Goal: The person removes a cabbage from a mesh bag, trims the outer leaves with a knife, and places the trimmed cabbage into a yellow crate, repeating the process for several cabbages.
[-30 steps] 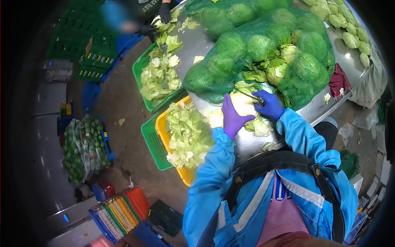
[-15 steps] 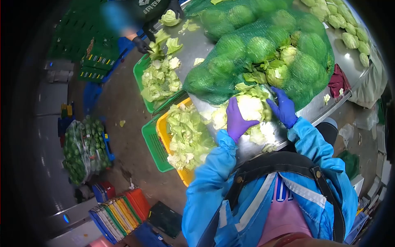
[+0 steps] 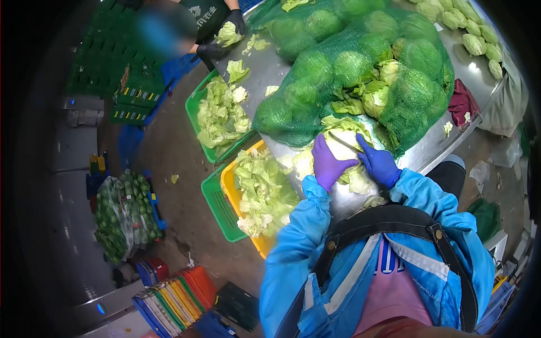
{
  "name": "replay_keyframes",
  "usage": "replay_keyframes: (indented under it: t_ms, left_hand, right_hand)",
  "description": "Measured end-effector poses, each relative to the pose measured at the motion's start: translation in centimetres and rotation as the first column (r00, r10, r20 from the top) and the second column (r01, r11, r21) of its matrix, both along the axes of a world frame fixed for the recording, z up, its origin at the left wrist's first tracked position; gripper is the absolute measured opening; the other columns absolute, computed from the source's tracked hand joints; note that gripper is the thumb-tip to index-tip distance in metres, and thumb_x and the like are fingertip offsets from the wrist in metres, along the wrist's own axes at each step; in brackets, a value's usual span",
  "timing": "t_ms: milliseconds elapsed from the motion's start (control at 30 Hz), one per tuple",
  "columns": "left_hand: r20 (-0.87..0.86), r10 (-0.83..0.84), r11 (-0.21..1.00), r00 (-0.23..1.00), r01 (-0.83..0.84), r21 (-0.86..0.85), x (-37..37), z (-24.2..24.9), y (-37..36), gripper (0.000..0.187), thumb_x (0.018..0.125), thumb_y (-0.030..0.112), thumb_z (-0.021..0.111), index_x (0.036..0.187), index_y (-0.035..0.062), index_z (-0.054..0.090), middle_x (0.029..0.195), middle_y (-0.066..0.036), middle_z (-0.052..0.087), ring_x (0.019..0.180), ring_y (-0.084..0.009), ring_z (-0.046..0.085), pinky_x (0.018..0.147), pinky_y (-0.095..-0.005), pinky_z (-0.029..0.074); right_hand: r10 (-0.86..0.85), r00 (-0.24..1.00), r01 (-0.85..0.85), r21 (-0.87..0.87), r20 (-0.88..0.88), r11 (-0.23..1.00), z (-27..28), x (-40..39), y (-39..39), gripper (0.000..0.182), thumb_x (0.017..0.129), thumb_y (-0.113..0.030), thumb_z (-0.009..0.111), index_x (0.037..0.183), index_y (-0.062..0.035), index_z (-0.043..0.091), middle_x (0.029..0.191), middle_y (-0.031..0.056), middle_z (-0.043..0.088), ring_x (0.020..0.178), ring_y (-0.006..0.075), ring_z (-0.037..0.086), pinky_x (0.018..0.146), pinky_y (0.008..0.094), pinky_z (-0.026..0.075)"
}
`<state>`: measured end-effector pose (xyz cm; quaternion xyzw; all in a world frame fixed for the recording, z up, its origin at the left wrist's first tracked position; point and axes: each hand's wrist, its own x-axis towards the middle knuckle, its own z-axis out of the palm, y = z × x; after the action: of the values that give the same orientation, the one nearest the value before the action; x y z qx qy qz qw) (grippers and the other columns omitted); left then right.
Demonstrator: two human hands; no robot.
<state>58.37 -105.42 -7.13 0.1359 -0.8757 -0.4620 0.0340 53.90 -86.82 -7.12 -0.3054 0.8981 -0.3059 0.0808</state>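
A pale, trimmed cabbage (image 3: 341, 151) sits on the steel table, loose leaves around its base. My left hand (image 3: 331, 164), in a purple glove, grips its left side with the thumb stretched across the front. On the right, my right hand (image 3: 380, 164), in a blue-violet glove, is closed on a knife whose thin dark blade (image 3: 345, 142) lies slantwise across the top of the cabbage. The handle is hidden by the fingers. Just beyond, a green mesh sack (image 3: 315, 73) full of cabbages gapes, showing a leafy cabbage (image 3: 375, 99) in its opening.
Left of the table stand a yellow crate (image 3: 228, 183) and a green crate (image 3: 193, 107), both heaped with leaves. Across the table a co-worker's gloved hands hold a cabbage (image 3: 228, 35). A maroon cloth (image 3: 463, 101) lies at the right edge; trimmed cabbages (image 3: 474, 44) line the far right.
My right hand has come in over the cabbage, and a knife blade now shows across its top. My left hand keeps its hold. The co-worker's lower hand has moved up toward the other cabbage.
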Motion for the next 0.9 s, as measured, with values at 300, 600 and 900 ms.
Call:
replay_keyframes:
  t_ms: [300, 600, 900]
  left_hand:
    - [0.105, 0.01, 1.0, 0.994, -0.008, -0.013, -0.3, 1.1, 0.9, 0.124, 0.048, 0.041, 0.087, 0.136, -0.0121, 0.017, 0.141, -0.029, 0.023, 0.128, -0.0425, 0.028, 0.106, -0.0432, 0.029]
    - [0.105, -0.006, 0.989, 0.994, 0.021, -0.148, 0.6, 0.4, 1.3, 0.124, 0.05, 0.04, 0.087, 0.137, -0.0114, 0.015, 0.142, -0.031, 0.02, 0.131, -0.0432, 0.024, 0.107, -0.0425, 0.028]
    - [0.067, 0.004, 0.987, 0.998, 0.007, -0.159, 2.1, 0.1, 1.6, 0.118, 0.054, 0.035, 0.086, 0.138, -0.0097, 0.015, 0.145, -0.029, 0.017, 0.133, -0.0407, 0.022, 0.108, -0.0395, 0.027]
  right_hand:
    - [0.011, 0.999, -0.006, 0.181, -0.03, 0.984, 0.6, -1.1, -1.3, 0.057, 0.093, -0.033, 0.046, 0.143, -0.0158, 0.026, 0.069, 0.0158, 0.06, 0.056, 0.033, 0.058, 0.052, 0.0438, 0.045]
    - [0.171, 0.985, -0.172, 0.144, 0.013, 0.975, 1.5, -4.6, -0.8, 0.046, 0.094, -0.035, 0.042, 0.137, -0.0186, 0.039, 0.069, 0.0169, 0.06, 0.058, 0.0344, 0.058, 0.055, 0.0443, 0.045]
    - [0.23, 0.95, -0.285, 0.288, 0.21, 0.914, 3.8, -6.7, -2.1, 0.044, 0.096, -0.041, 0.034, 0.135, -0.0224, 0.042, 0.081, 0.0182, 0.064, 0.072, 0.0345, 0.062, 0.067, 0.0447, 0.048]
